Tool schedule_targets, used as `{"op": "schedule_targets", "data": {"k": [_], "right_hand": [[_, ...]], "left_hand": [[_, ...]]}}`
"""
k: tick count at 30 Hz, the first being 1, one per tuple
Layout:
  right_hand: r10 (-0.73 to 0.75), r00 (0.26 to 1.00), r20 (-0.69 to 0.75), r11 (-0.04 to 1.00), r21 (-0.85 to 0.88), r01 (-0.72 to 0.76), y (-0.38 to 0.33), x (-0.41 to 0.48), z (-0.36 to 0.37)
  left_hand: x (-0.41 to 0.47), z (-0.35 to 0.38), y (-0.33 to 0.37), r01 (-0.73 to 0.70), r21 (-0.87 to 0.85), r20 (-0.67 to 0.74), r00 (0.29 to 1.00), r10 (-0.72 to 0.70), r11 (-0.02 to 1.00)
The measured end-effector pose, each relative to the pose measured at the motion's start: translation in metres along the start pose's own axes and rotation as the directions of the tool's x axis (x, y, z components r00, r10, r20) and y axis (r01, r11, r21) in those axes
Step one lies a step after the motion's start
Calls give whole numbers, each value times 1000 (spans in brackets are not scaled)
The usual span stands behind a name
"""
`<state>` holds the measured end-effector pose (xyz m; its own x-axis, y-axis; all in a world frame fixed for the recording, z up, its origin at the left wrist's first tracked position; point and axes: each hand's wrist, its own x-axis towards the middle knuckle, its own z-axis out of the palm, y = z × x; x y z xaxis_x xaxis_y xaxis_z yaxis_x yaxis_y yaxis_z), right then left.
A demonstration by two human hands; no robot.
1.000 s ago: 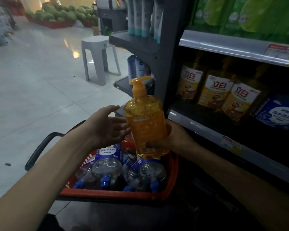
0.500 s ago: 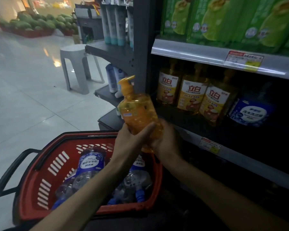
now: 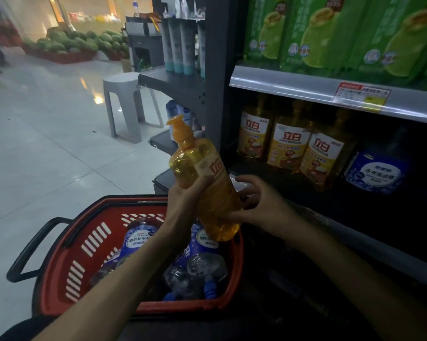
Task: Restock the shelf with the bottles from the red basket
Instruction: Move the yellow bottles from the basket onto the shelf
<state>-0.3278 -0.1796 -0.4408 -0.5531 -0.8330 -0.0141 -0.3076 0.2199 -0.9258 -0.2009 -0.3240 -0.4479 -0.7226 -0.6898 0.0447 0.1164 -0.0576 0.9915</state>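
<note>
Both my hands hold an orange pump bottle (image 3: 202, 173) above the red basket (image 3: 89, 244), tilted with its pump up and to the left. My left hand (image 3: 185, 200) grips its near side and my right hand (image 3: 259, 205) grips its lower right side. Its label has turned towards the shelf. Several blue-capped clear bottles (image 3: 200, 269) lie in the basket. The dark shelf (image 3: 293, 183) to the right carries three matching orange bottles (image 3: 288, 146) and a blue-labelled bottle (image 3: 377, 171).
Green refill packs (image 3: 330, 33) fill the upper shelf above a price rail (image 3: 306, 89). A grey plastic stool (image 3: 126, 104) stands on the tiled floor at the left. Tubes (image 3: 180, 45) line the end shelf. Watermelons (image 3: 79, 40) are piled far back.
My hands have turned the orange bottle, so its label shows on the right side, and raised it nearer the shelf. The view has shifted right and the whole basket shows.
</note>
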Motion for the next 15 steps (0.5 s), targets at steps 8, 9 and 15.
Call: {"op": "schedule_targets", "data": {"k": [8, 9, 15], "right_hand": [[-42, 996, 83, 997, 69, 36, 16, 4, -12], [-45, 998, 49, 996, 79, 41, 20, 4, -13], [-44, 975, -217, 995, 82, 63, 47, 32, -11]], "left_hand": [[20, 9, 0, -101, 96, 258, 963, 73, 990], [22, 11, 4, -105, 103, 280, 957, 73, 989], [47, 27, 9, -258, 291, 433, 894, 113, 921]]}}
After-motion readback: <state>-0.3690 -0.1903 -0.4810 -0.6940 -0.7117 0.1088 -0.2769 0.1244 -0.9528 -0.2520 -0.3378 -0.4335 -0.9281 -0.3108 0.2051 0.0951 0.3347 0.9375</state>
